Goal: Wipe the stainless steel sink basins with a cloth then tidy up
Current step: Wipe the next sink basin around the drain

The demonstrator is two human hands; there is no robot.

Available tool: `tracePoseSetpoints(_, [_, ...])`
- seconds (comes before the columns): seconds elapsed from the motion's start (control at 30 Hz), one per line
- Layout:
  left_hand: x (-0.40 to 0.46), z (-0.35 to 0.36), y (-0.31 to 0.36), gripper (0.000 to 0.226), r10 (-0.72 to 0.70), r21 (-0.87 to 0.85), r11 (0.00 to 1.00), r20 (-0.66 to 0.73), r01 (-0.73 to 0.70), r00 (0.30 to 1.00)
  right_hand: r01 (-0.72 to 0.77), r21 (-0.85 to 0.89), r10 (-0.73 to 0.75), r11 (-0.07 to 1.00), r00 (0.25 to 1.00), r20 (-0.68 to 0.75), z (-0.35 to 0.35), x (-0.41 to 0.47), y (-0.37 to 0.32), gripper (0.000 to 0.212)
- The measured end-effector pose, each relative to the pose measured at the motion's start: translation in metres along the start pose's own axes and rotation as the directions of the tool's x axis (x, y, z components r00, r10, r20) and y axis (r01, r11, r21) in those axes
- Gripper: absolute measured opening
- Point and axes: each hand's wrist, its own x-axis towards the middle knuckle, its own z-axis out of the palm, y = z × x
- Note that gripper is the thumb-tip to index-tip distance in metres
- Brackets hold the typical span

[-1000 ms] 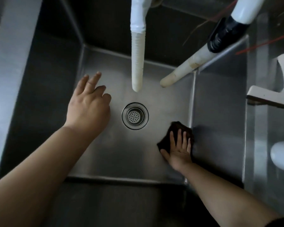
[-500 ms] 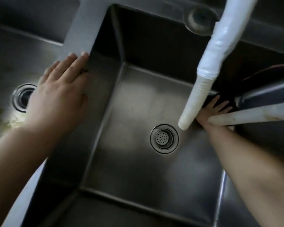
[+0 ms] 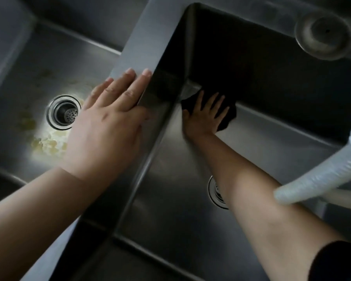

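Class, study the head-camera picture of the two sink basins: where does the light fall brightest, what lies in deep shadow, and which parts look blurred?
Head view: brightest is a pool of light round the left basin's drain; the right basin's far wall is nearly black, so the dark cloth under the right hand barely shows; the white hose at right is blurred; the left hand is fairly sharp.

- brushed stainless steel right sink basin, smooth, dull satin sheen
- stainless steel left sink basin, same metal but blotchy with yellowish stains
- dark matt cloth, soft-looking
- ribbed translucent white plastic hose
- shiny chrome drain strainer
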Motion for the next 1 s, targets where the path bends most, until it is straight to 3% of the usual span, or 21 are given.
tracePoseSetpoints(0.1, [0.0, 0.0, -0.001, 0.021, -0.011, -0.004, 1.0, 0.007, 0.011, 1.0, 0.209, -0.033, -0.21, 0.977, 0.977, -0.027, 0.006, 0.0, -0.019, 0.071])
tracePoseSetpoints(0.7, [-0.003, -0.002, -0.001, 0.018, -0.002, 0.029, 1.0, 0.007, 0.002, 1.0, 0.577, -0.068, -0.568, 0.814, 0.815, 0.112, 0.047, -0.165, -0.016, 0.069])
tracePoseSetpoints(0.8, [-0.005, -0.003, 0.001, 0.019, -0.016, 0.004, 1.0, -0.007, 0.016, 1.0, 0.685, -0.09, -0.662, 0.723, 0.725, 0.191, 0.056, -0.21, -0.007, 0.065])
tracePoseSetpoints(1.0, [-0.005, -0.006, 0.003, 0.02, -0.026, -0.02, 0.999, -0.017, 0.026, 1.0, 0.884, -0.02, -0.828, 0.468, 0.446, 0.341, 0.063, -0.284, 0.029, 0.058])
